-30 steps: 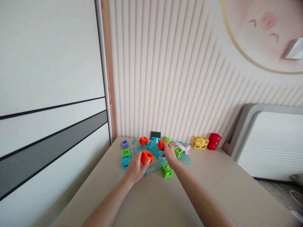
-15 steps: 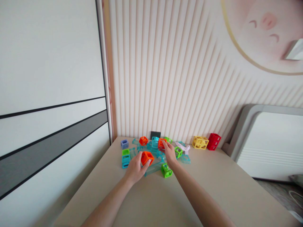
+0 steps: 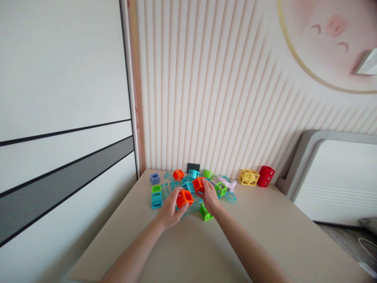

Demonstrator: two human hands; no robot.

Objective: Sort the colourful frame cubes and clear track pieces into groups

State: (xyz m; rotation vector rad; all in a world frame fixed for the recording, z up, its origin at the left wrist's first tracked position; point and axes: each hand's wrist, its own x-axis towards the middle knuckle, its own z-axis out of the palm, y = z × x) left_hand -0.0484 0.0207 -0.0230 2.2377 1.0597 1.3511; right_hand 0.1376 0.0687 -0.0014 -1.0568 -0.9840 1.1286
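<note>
Head view: your right hand (image 3: 210,197) grips one orange cube (image 3: 198,184), now drawn back from the blue cube (image 3: 193,175) toward the second orange cube (image 3: 184,199) held in your left hand (image 3: 170,211), leaving the pair close, apparently unjoined.

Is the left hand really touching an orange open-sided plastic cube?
Touching. The head view shows the left hand gripping the orange cube at its left side.

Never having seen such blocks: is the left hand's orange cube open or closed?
Open: the orange cube in the left hand shows a hollow within its frame.
</note>
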